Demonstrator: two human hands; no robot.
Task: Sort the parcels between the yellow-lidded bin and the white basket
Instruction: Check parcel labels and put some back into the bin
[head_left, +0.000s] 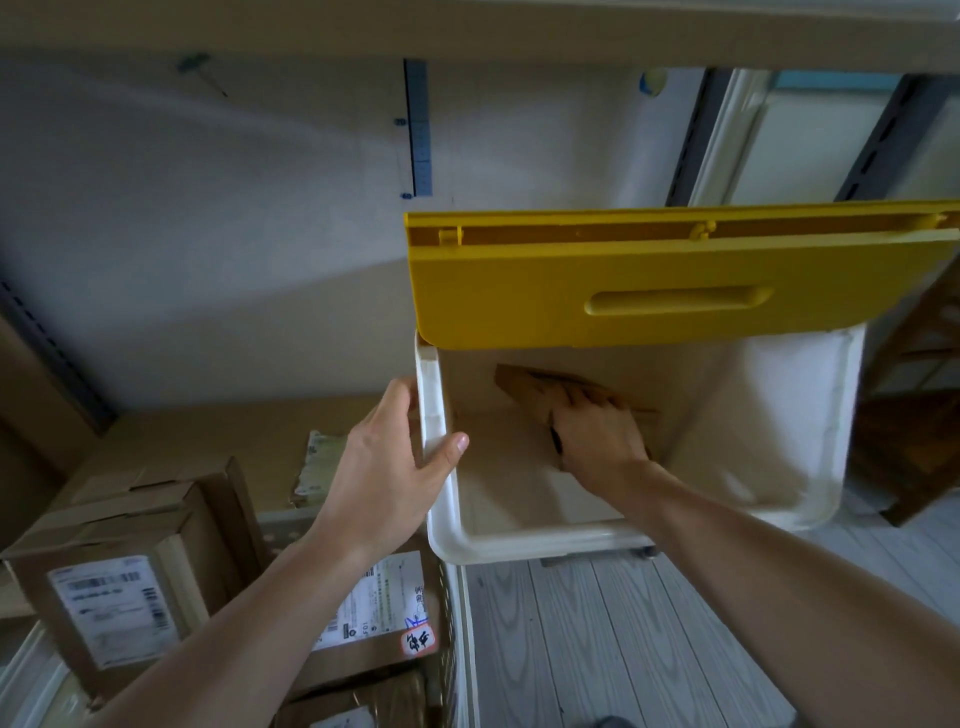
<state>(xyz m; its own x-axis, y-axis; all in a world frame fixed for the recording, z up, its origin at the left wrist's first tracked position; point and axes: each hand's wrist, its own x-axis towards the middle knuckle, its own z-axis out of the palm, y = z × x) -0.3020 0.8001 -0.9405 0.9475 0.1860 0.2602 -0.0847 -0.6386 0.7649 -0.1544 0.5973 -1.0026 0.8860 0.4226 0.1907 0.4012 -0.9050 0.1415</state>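
- Forearms fill the bottom of the view, both reaching up and away toward the bin (810, 415).
- Far left, brown parcels (124, 582) with printed labels sit stacked in the white basket (447, 623), only part of its perforated wall showing; a flatter packet (322, 467) lies behind them.
- Left hand (389, 467) grips the bin's left rim, thumb curled over the inside edge and fingers behind the wall (steadying it, I judge).
- Yellow lid (623, 291) stands flipped up over the back of the bin, leaving the mouth open.
- Right hand (597, 436) is down inside the bin, on a brown cardboard parcel (524, 384) lying against the back wall; fingers are curled over it, thumb hidden, so whether it clamps or merely rests I cannot tell.
- Step in hand, by my reading: moving this parcel at the bin, either setting it down or taking it out.
- Next calls for clearing the low lid edge with the wrist.
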